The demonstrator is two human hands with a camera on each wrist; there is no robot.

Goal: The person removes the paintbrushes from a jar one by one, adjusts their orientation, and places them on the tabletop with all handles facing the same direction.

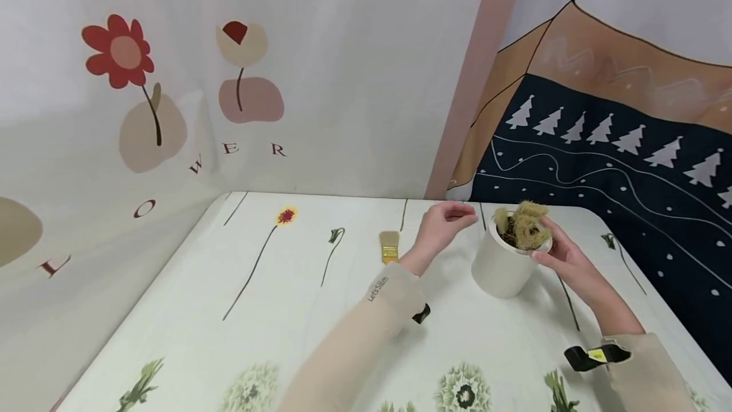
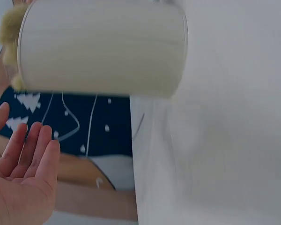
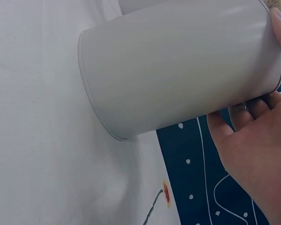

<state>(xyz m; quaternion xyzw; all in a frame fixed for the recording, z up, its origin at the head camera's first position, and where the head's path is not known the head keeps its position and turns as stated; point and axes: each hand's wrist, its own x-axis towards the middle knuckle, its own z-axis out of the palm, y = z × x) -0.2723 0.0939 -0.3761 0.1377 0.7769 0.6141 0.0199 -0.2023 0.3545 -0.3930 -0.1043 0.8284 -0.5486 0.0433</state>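
Observation:
A white cylindrical pot (image 1: 503, 269) stands at the right of the table, leaning slightly. Fuzzy yellow-green clumps (image 1: 527, 226) rise from dark, soil-like filling inside it. My right hand (image 1: 563, 256) grips the pot near its rim, with the thumb at the near side and the fingers around the outer side. In the right wrist view, the fingers (image 3: 220, 129) lie against the pot wall. Left of the pot, my left hand (image 1: 439, 227) is held in the air, apart from it, fingers loosely extended. The left wrist view shows that palm (image 2: 25, 187) holding nothing.
A flat brush (image 1: 389, 247) with pale bristles and a gold band lies left of my left wrist, its lower part hidden by the sleeve. The table (image 1: 189, 285) has a floral-print white cover. Printed curtains (image 1: 354, 81) hang behind it and at the right.

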